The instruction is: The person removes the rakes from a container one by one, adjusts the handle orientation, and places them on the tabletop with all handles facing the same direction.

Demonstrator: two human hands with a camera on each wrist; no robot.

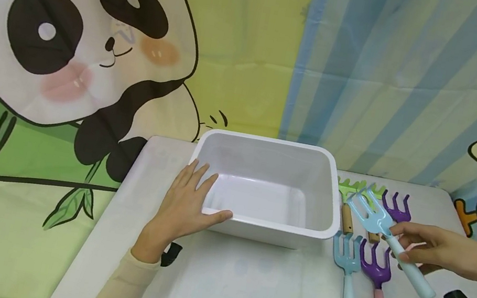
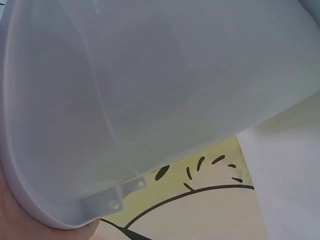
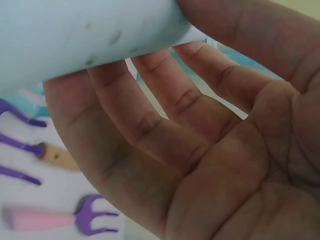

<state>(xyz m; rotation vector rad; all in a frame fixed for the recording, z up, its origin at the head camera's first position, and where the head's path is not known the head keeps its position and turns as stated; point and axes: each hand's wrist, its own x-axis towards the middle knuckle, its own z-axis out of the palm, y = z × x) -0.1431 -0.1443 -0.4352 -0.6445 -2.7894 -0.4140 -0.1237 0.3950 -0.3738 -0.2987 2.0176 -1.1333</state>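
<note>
My right hand point(image 1: 445, 252) pinches a light blue garden hand fork point(image 1: 409, 267) by its handle near the neck, tilted with the tines toward the upper left. In the right wrist view, fingers and thumb close around the pale blue handle point(image 3: 90, 35). Spread fingers of my left hand point(image 1: 185, 203) rest at the front left corner of a white plastic bin point(image 1: 248, 229), the thumb lying over its front rim. On the table right of the bin lie another light blue fork point(image 1: 348, 291) and a purple fork with a pink handle point(image 1: 377, 296).
Behind the held fork are a green rake head point(image 1: 349, 185), another purple fork head point(image 1: 397, 209) and a wooden handle point(image 1: 347, 219). The white table point(image 1: 242, 293) meets a printed cloth backdrop point(image 1: 253, 66) with a panda at the back.
</note>
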